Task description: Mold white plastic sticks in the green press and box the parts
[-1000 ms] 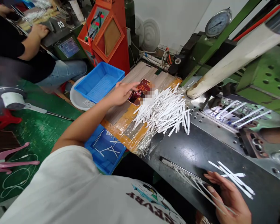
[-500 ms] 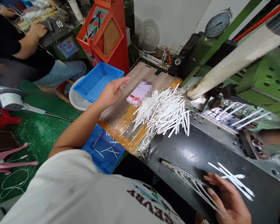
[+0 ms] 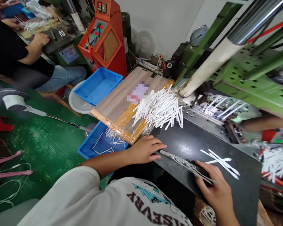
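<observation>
My left hand [image 3: 143, 150] lies open and flat at the near edge of the black metal bench [image 3: 198, 141], its fingertips close to a long serrated metal strip [image 3: 176, 160]. My right hand [image 3: 214, 188] grips a bundle of thin white strips [image 3: 195, 169] against a dark pad at the bench edge. Several loose white strips [image 3: 220, 161] lie crossed just beyond it. A large heap of white strips [image 3: 158, 108] sits on a wood-patterned board [image 3: 113, 97] edged with orange tape. Next to the heap lies a phone [image 3: 139, 92], its screen blurred out.
A blue crate [image 3: 101, 142] holding white strips sits below the board, and another blue crate [image 3: 97, 86] stands on a white round tray [image 3: 76, 102]. A green press with a white pipe [image 3: 209, 67] rises at right. A co-worker's hand [image 3: 40, 40] works at upper left; another person's forearm [image 3: 264, 122] reaches in at right.
My left hand has moved from above the board near the phone down to the bench edge. The phone's screen has turned from dark red to pale. The whole view has shifted slightly.
</observation>
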`<state>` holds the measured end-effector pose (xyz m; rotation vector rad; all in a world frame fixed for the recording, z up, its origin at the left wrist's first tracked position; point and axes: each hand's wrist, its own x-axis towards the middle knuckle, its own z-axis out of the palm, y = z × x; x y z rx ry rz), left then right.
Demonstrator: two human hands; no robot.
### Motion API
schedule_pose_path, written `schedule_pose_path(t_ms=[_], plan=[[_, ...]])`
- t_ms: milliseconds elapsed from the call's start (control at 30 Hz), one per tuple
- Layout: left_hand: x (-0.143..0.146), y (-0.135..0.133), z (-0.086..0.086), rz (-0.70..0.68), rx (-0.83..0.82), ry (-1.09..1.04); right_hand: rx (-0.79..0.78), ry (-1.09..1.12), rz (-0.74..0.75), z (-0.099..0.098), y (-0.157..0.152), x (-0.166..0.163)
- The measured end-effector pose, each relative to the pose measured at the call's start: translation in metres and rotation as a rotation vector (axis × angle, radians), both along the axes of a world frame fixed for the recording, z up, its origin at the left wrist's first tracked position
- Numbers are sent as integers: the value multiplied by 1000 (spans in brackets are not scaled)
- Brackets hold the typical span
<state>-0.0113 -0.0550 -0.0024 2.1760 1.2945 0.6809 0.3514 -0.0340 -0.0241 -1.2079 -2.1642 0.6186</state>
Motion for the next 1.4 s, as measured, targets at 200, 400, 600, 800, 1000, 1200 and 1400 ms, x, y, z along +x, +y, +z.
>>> schedule_pose_path(t_ms=[200,400,600,800,1000,1200,1400], plan=[[35,16,-11,40,-18,136,135,-93,-6,-4,-10,17],[70,24,6,-13,-103,24,226,-30,-12,-1,-15,14],[85,38,-1,-10,-97,2,173,87,-93,-12,-9,1],[90,39,3,7,-67,20,88,123,-54,-3,-2,-8],[113,32,2,12,-119,-5,113,190,-27,-7,-3,-27],[72,53,20,-221,-285,-108,-333,251,128,24,36,37],[103,193,54,97,-357,-378,-190,1082,-580,46,231,22]])
